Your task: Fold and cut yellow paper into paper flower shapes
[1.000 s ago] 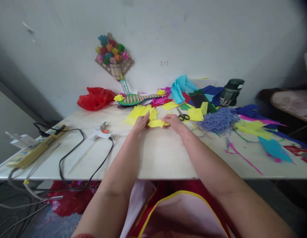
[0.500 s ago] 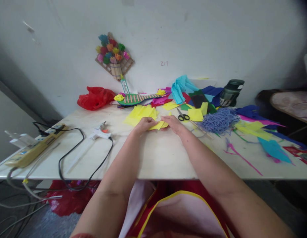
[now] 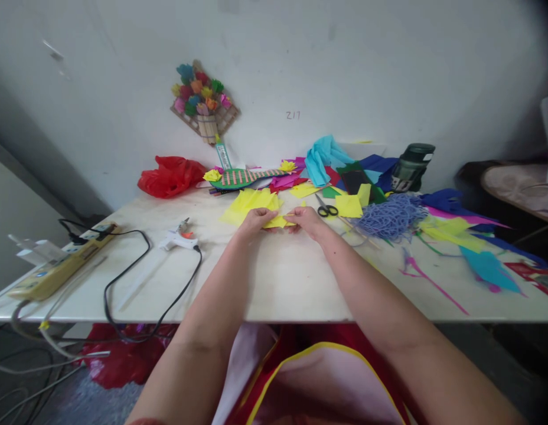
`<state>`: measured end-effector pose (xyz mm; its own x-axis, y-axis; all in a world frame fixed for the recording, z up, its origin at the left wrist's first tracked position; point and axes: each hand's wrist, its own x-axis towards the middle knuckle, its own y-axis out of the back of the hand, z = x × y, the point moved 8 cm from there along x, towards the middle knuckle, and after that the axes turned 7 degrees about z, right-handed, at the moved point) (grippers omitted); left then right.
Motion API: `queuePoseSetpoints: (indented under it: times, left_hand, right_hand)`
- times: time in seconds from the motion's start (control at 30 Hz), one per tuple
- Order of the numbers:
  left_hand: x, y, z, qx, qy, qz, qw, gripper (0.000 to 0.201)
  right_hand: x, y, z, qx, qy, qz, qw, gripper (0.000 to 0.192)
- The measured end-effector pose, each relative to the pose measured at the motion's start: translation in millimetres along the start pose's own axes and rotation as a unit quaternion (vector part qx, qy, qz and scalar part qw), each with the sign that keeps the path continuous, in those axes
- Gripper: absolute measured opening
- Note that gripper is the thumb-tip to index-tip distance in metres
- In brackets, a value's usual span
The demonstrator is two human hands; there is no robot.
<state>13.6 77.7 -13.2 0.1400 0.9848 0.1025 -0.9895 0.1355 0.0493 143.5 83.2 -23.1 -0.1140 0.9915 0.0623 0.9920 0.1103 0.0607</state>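
Observation:
Between my two hands, just above the white table (image 3: 296,277), is a small piece of yellow crepe paper (image 3: 276,222). My left hand (image 3: 257,221) pinches its left side, and my right hand (image 3: 306,221) grips the right side with fingertips closed. Behind my left hand lies a larger yellow crepe sheet (image 3: 241,206). Black-handled scissors (image 3: 328,210) rest just beyond my right hand, beside more yellow paper squares (image 3: 349,206). The fingers hide part of the held piece.
At left are a white glue gun (image 3: 179,239) with a looping black cord and a power strip (image 3: 64,265). A green oval craft piece (image 3: 242,176), a red plastic bag (image 3: 170,176) and a dark bottle (image 3: 413,167) stand along the back. Tangled purple strands (image 3: 389,217) lie right.
My right fingertips have shifted slightly left over the yellow piece, and less of it shows between my hands. The things on the table stay where they were.

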Motion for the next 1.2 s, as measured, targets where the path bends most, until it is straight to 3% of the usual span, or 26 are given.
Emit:
queuePoseSetpoints:
  times: [0.17,0.4,0.87,1.2]
  left_hand:
    - [0.6,-0.7,-5.0,0.017,0.021,-0.013,1.0,0.034]
    - [5.1,1.6,-2.8,0.038,-0.019,0.002,0.999,0.033]
    - [1.8,-0.5,-5.6,-0.037,0.015,-0.036,0.999,0.033]
    - [2.8,-1.6,-4.6,-0.09,0.004,-0.05,0.995,0.035]
  right_hand:
    - [1.3,1.5,-0.9,0.004,0.013,0.009,1.0,0.018]
    - [-1.4,-4.5,1.0,0.018,-0.004,-0.025,1.0,0.018]
    - [-1.2,-0.1,-3.8,0.048,0.016,0.001,0.999,0.015]
    - [0.6,2.7,-5.8,0.109,0.02,0.006,0.994,0.025]
